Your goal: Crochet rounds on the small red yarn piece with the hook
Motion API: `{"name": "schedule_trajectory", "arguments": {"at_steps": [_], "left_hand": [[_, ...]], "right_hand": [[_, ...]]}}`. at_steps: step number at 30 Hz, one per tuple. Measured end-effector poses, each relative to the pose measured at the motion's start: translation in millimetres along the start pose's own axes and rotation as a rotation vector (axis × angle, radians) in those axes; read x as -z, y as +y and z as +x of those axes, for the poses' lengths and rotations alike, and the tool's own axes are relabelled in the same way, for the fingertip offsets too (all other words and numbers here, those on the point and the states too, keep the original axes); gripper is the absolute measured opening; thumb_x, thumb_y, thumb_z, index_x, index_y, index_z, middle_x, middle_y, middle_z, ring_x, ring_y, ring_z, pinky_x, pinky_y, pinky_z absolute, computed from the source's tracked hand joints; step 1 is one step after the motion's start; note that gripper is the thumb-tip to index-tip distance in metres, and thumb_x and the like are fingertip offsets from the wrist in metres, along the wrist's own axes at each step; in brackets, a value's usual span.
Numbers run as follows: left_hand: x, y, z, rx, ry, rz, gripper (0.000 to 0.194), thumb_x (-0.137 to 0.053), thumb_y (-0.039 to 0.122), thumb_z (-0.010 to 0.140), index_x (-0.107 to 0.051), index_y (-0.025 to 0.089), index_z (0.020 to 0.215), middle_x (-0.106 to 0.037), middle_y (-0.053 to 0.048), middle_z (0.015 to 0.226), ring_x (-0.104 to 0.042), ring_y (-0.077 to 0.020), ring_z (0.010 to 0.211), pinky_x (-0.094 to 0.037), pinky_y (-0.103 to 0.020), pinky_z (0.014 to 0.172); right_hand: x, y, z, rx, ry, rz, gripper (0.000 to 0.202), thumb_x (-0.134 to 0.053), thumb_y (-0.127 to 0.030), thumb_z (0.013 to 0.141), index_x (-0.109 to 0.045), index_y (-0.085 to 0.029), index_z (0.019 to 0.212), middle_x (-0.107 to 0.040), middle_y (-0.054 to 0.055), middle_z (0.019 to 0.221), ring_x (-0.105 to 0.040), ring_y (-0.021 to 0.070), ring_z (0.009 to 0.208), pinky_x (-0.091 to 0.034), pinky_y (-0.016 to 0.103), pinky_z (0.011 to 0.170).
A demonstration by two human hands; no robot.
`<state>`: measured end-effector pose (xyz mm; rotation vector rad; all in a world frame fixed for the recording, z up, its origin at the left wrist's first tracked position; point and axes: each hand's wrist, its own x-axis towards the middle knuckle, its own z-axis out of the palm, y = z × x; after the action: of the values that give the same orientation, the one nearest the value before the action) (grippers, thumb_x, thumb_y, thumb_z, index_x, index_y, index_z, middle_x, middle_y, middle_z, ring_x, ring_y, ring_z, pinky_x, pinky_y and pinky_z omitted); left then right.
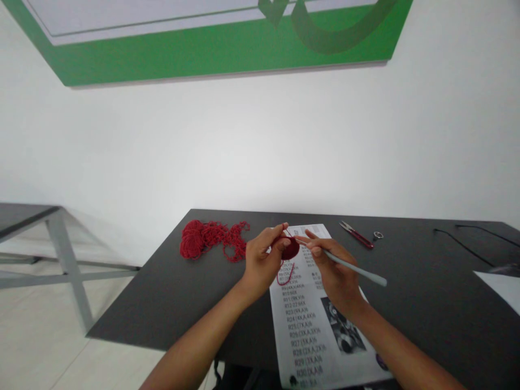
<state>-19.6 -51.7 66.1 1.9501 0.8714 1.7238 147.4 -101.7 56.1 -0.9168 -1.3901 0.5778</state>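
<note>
Near the middle of the head view, my left hand (pixel 263 255) pinches a small dark red crocheted piece (pixel 290 249), with red yarn running over its raised index finger. A loose loop of yarn hangs under the piece. My right hand (pixel 335 273) is closed around a crochet hook (pixel 357 269) with a grey handle, whose tip meets the piece's upper edge. Below both hands lies a printed sheet (pixel 300 330) with rows of text and a dark photo. A ball of red yarn (pixel 192 239) with tangled strands rests left of my hands.
Red-handled scissors (pixel 359 235) with a small ring (pixel 378 235) lie at the back right of the dark table (pixel 162 303). Thin dark cords or glasses arms (pixel 463 246) and a white paper (pixel 501 287) are at the far right. Another table (pixel 24 219) stands at left.
</note>
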Motion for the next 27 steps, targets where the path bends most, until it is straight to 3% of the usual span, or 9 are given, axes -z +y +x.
{"name": "schedule_trajectory", "arguments": {"at_steps": [3, 11, 18, 22, 27], "left_hand": [[1.1, 2, 0, 0.003, 0.017, 0.014, 0.026, -0.071, 0.019, 0.087, -0.079, 0.02, 0.111, -0.077, -0.003, 0.082, -0.069, -0.0142, 0.069, -0.055, -0.025, 0.065], [-1.0, 0, 2, 0.146, 0.087, -0.086, 0.015, -0.072, 0.019, 0.086, -0.081, 0.019, 0.096, -0.08, -0.005, 0.087, -0.073, -0.0169, 0.073, -0.057, -0.026, 0.066], [-3.6, 6, -7, -0.021, 0.011, 0.015, 0.019, -0.074, 0.017, 0.085, -0.079, 0.021, 0.104, -0.079, -0.004, 0.086, -0.072, -0.0154, 0.073, -0.058, -0.026, 0.07], [-8.2, 5, -15, -0.023, -0.021, 0.041, 0.023, -0.077, 0.019, 0.084, -0.078, 0.022, 0.107, -0.08, -0.004, 0.088, -0.073, -0.0167, 0.073, -0.059, -0.028, 0.073], [-9.4, 4, -18, -0.077, -0.025, 0.063, 0.03, -0.076, 0.022, 0.086, -0.076, 0.023, 0.116, -0.078, -0.004, 0.085, -0.071, -0.0156, 0.07, -0.058, -0.026, 0.068]], "right_hand": [[-3, 2, -3, -0.038, 0.02, 0.096, 0.016, -0.062, -0.041, 0.098, -0.072, -0.029, 0.099, -0.08, 0.004, 0.116, -0.059, 0.0296, 0.136, -0.043, 0.054, 0.115], [-14, 3, -2, -0.253, 0.086, 0.498, 0.024, -0.072, -0.049, 0.09, -0.069, -0.026, 0.092, -0.082, 0.006, 0.103, -0.072, 0.0291, 0.118, -0.046, 0.054, 0.114], [-14, 6, 10, -0.435, 0.056, 0.854, 0.02, -0.073, -0.048, 0.089, -0.07, -0.028, 0.086, -0.082, -0.002, 0.092, -0.078, 0.0198, 0.09, -0.062, 0.04, 0.091], [-13, 18, 11, -0.41, 0.061, 0.776, 0.022, -0.076, -0.05, 0.086, -0.072, -0.029, 0.087, -0.081, -0.002, 0.091, -0.076, 0.0183, 0.084, -0.064, 0.035, 0.081], [-10, 14, 9, -0.218, 0.088, 0.407, 0.027, -0.07, -0.052, 0.09, -0.073, -0.026, 0.091, -0.078, 0.003, 0.09, -0.074, 0.0193, 0.078, -0.062, 0.033, 0.07]]}}
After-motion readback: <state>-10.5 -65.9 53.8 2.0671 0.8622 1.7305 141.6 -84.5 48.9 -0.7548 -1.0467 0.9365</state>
